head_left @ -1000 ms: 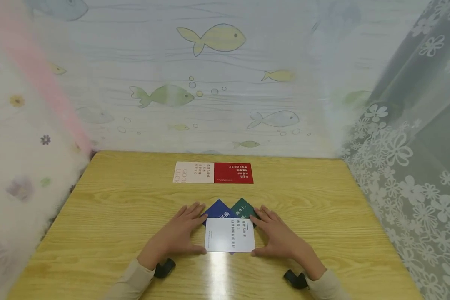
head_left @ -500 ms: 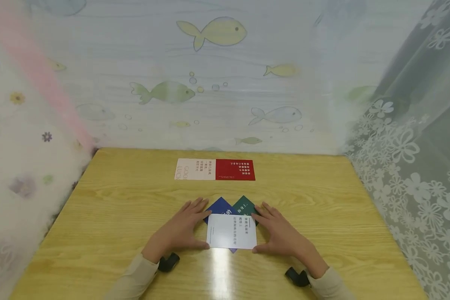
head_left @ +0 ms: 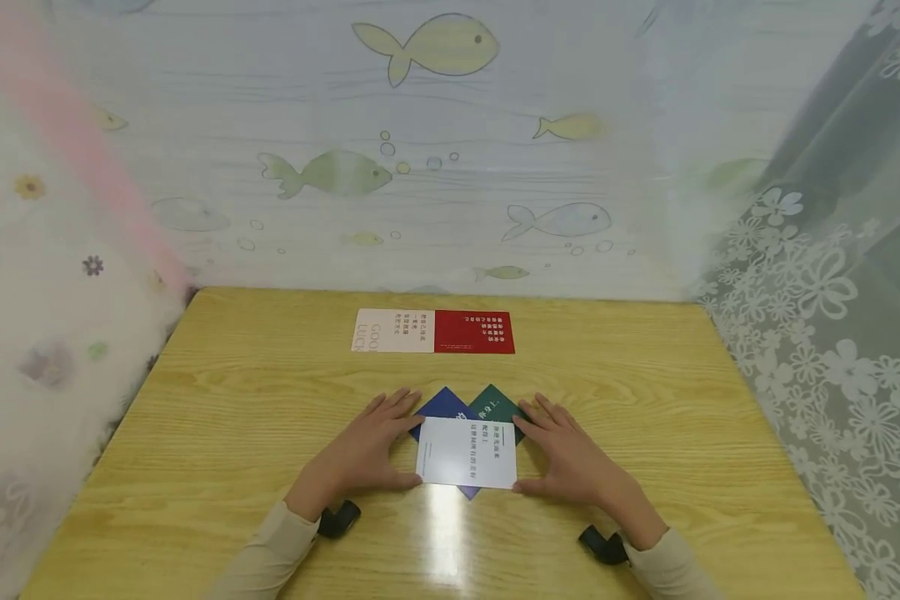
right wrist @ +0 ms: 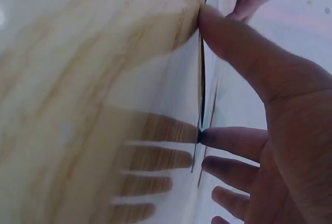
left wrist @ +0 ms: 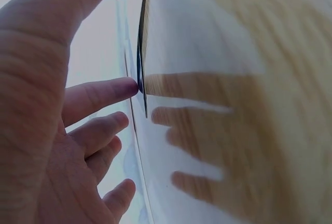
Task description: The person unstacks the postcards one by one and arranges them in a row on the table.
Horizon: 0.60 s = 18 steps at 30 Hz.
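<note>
Squaring up a small stack, both hands flat with straight fingers: left hand [head_left: 362,457] at 9 o'clock, right hand [head_left: 570,457] at 3 o'clock of the white card [head_left: 467,452]. Underneath, blue card [head_left: 441,405] and green card [head_left: 497,407] poke out toward 12 on the table [head_left: 210,433]. Looks thin, light and slippery, so I'd nudge by the edges

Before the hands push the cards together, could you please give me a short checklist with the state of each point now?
1. Left hand touches the pile: ok, straight fingers lie flat against the left edge of the white card.
2. Right hand touches the pile: ok, its fingers and thumb meet the right edge.
3. Pile squared: not ok, the blue card and green card stick out turned as diamonds under the white one.
4. Pile flat on the table: ok.
5. The far pair, cream card and red card, out of the way: ok, apart from the hands.
6. Number of cards in the pile: cannot tell.
</note>
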Available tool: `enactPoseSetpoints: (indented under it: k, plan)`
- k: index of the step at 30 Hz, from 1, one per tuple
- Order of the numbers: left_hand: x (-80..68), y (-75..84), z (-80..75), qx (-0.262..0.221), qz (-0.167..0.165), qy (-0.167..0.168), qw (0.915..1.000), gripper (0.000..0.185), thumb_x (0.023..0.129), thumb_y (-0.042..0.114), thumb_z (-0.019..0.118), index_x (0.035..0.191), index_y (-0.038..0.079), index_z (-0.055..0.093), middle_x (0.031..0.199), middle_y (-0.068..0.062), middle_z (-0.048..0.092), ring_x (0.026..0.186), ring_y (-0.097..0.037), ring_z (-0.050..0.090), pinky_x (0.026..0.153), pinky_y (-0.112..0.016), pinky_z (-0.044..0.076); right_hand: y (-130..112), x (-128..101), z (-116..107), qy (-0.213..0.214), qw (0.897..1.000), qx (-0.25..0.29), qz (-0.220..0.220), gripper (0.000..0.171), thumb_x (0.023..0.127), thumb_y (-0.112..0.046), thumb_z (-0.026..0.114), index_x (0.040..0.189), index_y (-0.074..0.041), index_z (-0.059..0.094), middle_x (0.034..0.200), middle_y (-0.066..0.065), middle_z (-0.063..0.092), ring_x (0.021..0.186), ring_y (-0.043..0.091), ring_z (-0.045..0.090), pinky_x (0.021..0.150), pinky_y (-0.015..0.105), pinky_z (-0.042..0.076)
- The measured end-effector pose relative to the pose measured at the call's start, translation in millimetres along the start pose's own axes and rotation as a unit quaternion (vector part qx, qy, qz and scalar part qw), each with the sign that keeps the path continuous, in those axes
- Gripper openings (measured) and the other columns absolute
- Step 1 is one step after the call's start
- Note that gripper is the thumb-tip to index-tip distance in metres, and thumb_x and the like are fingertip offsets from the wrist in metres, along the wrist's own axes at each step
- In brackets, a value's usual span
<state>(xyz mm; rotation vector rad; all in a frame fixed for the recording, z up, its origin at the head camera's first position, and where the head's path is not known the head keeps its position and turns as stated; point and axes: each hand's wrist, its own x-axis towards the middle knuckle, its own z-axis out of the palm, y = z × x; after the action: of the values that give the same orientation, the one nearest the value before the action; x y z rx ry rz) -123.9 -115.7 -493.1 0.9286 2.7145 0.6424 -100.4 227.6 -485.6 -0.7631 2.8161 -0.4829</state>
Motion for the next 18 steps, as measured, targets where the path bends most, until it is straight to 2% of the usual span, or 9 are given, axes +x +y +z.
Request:
enactPoseSetpoints:
  k: [10,18]
  plan:
    - [4.2,-3.1,-1.3,0.005,-0.01,0.005,0.9999,0.086,0.077,0.052,0.082,0.146,0.008,0.055,0.165,-0.008,0.033,0.157,-0.026,0.018,0.129,-0.045,0.017,2.0,9.1,-0.2,0.004,1.0,-0.003,-0.01,0.085,0.08,-0.044,0.084,0.147,-0.004,0.053,0.161,0.015,0.039,0.154,0.042,0.021,0.123,0.061,0.024]
    - [8.3,-5.4,0.6,-0.011,-0.002,0.012,0.9999,0.088,0.076,0.052,0.082,0.146,0.005,0.054,0.165,-0.009,0.034,0.157,-0.026,0.019,0.128,-0.045,0.019,3.7,13.7,-0.4,-0.007,1.0,0.01,-0.004,0.101,0.074,-0.053,0.087,0.152,-0.004,0.046,0.164,0.015,0.034,0.155,0.041,0.019,0.125,0.059,0.021]
